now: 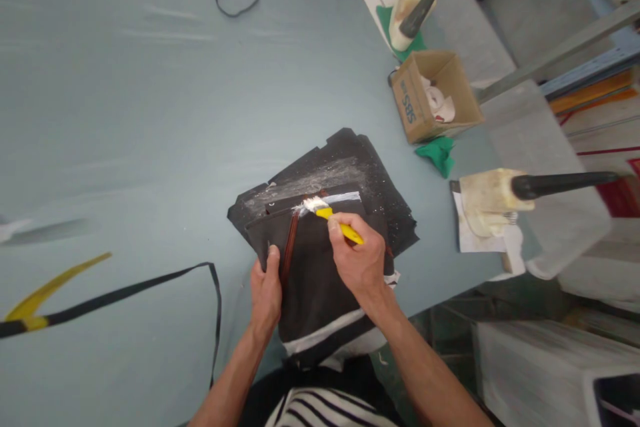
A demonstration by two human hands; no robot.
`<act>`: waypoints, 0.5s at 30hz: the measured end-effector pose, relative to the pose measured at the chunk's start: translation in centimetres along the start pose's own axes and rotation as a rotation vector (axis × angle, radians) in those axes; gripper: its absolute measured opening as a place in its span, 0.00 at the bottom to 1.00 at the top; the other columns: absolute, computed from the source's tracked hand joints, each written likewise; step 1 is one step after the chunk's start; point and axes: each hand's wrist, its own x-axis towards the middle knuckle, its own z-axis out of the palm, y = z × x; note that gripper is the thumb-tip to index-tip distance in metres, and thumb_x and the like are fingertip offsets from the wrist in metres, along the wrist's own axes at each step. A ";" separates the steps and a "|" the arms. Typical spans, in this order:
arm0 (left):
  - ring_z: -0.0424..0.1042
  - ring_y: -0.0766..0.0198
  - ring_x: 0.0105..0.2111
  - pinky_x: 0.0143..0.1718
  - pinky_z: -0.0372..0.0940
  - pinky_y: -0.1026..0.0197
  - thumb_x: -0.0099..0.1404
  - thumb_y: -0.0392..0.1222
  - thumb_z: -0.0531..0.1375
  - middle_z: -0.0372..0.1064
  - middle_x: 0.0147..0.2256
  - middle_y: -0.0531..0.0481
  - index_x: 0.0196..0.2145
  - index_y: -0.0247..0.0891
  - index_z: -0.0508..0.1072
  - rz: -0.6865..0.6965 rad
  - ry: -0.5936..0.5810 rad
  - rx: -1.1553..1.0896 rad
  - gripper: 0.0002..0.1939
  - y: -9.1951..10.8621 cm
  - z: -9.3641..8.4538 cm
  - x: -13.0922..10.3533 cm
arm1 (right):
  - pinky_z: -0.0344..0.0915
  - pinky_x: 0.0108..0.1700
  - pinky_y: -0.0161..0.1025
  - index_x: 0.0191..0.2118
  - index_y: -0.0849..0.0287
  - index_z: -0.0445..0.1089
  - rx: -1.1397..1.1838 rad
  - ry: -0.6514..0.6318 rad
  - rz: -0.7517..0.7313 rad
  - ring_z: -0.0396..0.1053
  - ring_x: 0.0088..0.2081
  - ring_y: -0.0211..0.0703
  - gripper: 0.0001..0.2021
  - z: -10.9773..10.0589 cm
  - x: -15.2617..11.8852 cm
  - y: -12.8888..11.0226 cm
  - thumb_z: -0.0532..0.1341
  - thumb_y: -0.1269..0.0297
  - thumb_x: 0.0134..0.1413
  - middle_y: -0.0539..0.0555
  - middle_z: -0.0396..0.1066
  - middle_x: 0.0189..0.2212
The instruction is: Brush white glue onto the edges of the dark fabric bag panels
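A dark fabric piece (317, 273) with reddish-brown strips lies over a stack of black sheets (345, 160) marked with white smears. My left hand (267, 287) pinches the left edge of the fabric, thumb on top. My right hand (361, 253) grips a yellow-handled brush (350, 233). White-coated bristles touch the fabric near its top edge, where a white stripe runs to the right. Pale bands cross the lower end of the fabric, close to my body.
On the right stand a cardboard box (407, 103) with white rolls, a green cloth (439, 155) and two pale containers (480, 197) (407, 3) with black handles. A black strap (125, 293) with yellow parts lies left; a dark cord (235, 13) lies farther back.
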 end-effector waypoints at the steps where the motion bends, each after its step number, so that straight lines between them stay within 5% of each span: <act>1: 0.78 0.50 0.46 0.48 0.72 0.54 0.68 0.63 0.61 0.81 0.43 0.44 0.44 0.36 0.80 0.012 -0.009 -0.013 0.25 0.1 0.0 -0.1 | 0.72 0.39 0.36 0.37 0.56 0.77 0.008 -0.019 -0.019 0.78 0.33 0.42 0.08 0.3 -0.2 -0.3 0.61 0.62 0.68 0.52 0.81 0.33; 7: 0.73 0.58 0.31 0.32 0.68 0.59 0.64 0.63 0.64 0.74 0.29 0.50 0.34 0.37 0.75 0.053 -0.107 -0.099 0.23 -0.5 -0.4 -0.1 | 0.72 0.41 0.34 0.37 0.56 0.75 0.125 -0.210 -0.182 0.78 0.34 0.40 0.07 2.7 -2.7 -3.7 0.59 0.67 0.68 0.52 0.79 0.33; 12: 0.76 0.52 0.48 0.52 0.69 0.55 0.68 0.61 0.62 0.80 0.46 0.44 0.50 0.36 0.78 0.082 -0.088 -0.096 0.25 -0.6 -0.2 0.1 | 0.74 0.43 0.36 0.38 0.55 0.76 0.010 -0.059 -0.109 0.79 0.36 0.43 0.07 1.3 -1.8 -2.6 0.61 0.65 0.69 0.53 0.81 0.35; 15: 0.76 0.53 0.48 0.54 0.69 0.54 0.68 0.60 0.63 0.79 0.48 0.44 0.52 0.37 0.76 0.084 -0.099 -0.141 0.26 -1.0 -0.2 0.3 | 0.74 0.42 0.37 0.37 0.55 0.76 0.010 -0.048 -0.077 0.80 0.35 0.43 0.07 1.7 -2.1 -2.8 0.61 0.65 0.68 0.53 0.81 0.34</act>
